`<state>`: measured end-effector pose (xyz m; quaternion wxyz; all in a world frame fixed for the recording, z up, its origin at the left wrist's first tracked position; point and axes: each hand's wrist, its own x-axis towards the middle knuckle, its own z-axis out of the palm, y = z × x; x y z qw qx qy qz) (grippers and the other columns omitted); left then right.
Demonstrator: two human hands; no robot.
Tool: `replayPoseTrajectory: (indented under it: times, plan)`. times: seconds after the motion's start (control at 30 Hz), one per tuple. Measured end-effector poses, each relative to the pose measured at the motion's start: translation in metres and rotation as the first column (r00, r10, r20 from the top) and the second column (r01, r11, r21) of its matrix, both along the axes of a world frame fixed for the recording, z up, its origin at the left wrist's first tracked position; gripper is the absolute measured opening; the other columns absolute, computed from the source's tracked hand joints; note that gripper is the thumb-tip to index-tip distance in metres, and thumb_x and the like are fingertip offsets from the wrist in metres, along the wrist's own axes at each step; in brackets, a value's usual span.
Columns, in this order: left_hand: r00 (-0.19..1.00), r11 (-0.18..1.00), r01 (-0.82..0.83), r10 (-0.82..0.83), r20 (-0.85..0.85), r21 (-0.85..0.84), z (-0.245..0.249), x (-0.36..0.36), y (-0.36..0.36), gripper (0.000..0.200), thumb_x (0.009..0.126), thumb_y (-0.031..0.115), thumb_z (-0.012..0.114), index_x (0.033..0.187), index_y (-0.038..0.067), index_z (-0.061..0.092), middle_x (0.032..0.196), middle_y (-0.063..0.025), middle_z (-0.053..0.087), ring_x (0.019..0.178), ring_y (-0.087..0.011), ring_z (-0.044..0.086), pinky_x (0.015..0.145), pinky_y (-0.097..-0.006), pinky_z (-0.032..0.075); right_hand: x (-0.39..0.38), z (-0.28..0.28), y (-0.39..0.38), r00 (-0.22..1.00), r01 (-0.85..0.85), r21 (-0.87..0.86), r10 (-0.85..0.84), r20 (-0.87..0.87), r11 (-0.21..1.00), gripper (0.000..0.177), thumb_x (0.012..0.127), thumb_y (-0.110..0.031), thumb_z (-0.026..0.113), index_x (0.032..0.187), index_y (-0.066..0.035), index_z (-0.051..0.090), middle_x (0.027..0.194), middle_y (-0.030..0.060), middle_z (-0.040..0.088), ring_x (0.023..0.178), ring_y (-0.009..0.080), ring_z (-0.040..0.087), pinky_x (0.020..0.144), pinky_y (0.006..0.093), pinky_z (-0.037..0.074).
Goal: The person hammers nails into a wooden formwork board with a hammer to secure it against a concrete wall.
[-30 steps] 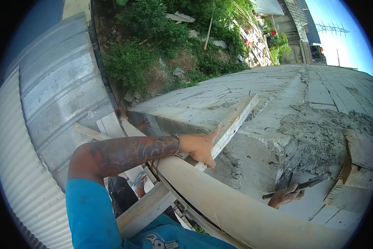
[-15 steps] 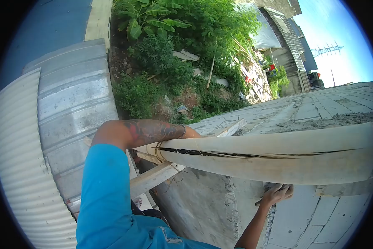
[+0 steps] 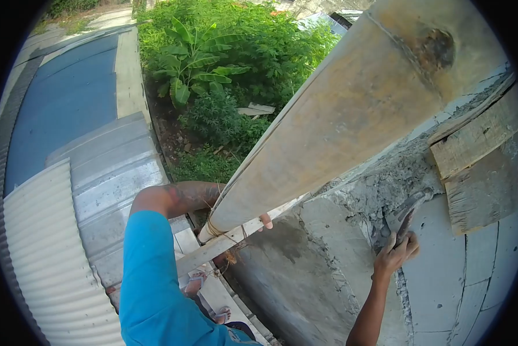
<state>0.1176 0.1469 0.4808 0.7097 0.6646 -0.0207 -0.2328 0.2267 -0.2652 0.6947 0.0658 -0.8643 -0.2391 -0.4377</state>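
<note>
My left arm reaches behind the thick bamboo pole (image 3: 334, 121). Fingertips of my left hand (image 3: 265, 221) curl over the edge of a pale wooden beam (image 3: 221, 243); the rest of that hand is hidden. Wire (image 3: 214, 226) binds the pole's lower end near the beam. At the right, my right hand (image 3: 395, 254) is closed around a trowel (image 3: 408, 216), beside rough wet mortar (image 3: 380, 199) on the block wall (image 3: 435, 259).
Two weathered boards (image 3: 478, 167) stand against the wall at the right. Metal roofing (image 3: 48, 230) lies at the left. Sandalled feet (image 3: 195, 284) are on planks below. Plants (image 3: 198, 63) grow down beyond the pole.
The view has turned, and the pole now slants steeply up to the right. My right hand is further right, with the trowel now visible. Left fingertips have come into view on the beam.
</note>
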Motion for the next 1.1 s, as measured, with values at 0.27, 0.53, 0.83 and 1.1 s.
replayPoseTrajectory:
  times: [0.27, 0.53, 0.83, 1.1]
  plan:
    - [0.947, 0.947, 0.306, -0.314, -0.073, -0.102, 0.026, 0.037, -0.033, 0.094, 0.083, 0.017, 0.069, 0.149, 0.011, 0.002, 0.134, -0.0147, 0.044, 0.113, -0.0196, 0.05, 0.095, -0.0367, 0.042, -0.031, 0.015, 0.016, 0.959, -0.013, 0.177, 0.063, -0.278, 0.984, 0.026, 0.089, -0.018, 0.06, 0.096, 0.007, 0.056, 0.102, 0.0132, 0.051, 0.087, 0.027, 0.046, 0.081, 0.0354, 0.039]
    - [0.916, 0.901, 0.385, -0.4, -0.039, -0.199, 0.017, 0.049, -0.044, 0.094, 0.079, 0.015, 0.073, 0.145, 0.013, 0.006, 0.116, -0.0113, 0.051, 0.095, -0.0195, 0.057, 0.083, -0.0348, 0.048, -0.132, -0.099, 0.123, 0.484, -0.201, 0.665, 0.663, -0.57, 0.719, 0.023, 0.079, -0.011, 0.07, 0.092, 0.005, 0.061, 0.11, 0.0176, 0.058, 0.088, 0.0289, 0.062, 0.075, 0.0333, 0.048]
    - [0.906, 0.915, 0.402, -0.393, -0.156, 0.032, 0.042, 0.045, -0.042, 0.075, 0.076, 0.023, 0.075, 0.132, 0.006, 0.029, 0.11, -0.0104, 0.056, 0.098, -0.0188, 0.056, 0.083, -0.0331, 0.048, -0.149, -0.156, 0.165, 0.377, -0.058, 0.701, 0.666, -0.644, 0.711, 0.05, 0.065, -0.031, 0.084, 0.09, 0.003, 0.059, 0.108, 0.0119, 0.053, 0.071, 0.0218, 0.054, 0.064, 0.0342, 0.045]
    - [0.925, 0.901, 0.381, -0.37, -0.092, 0.208, 0.069, 0.048, -0.044, 0.069, 0.072, 0.032, 0.078, 0.123, -0.001, 0.045, 0.106, -0.0115, 0.059, 0.097, -0.0192, 0.057, 0.078, -0.0324, 0.048, -0.108, -0.138, 0.133, 0.34, -0.032, 0.462, 0.444, -0.829, 0.886, 0.016, 0.081, -0.013, 0.061, 0.084, 0.002, 0.054, 0.06, 0.012, 0.049, 0.054, 0.0232, 0.049, 0.056, 0.0358, 0.043]
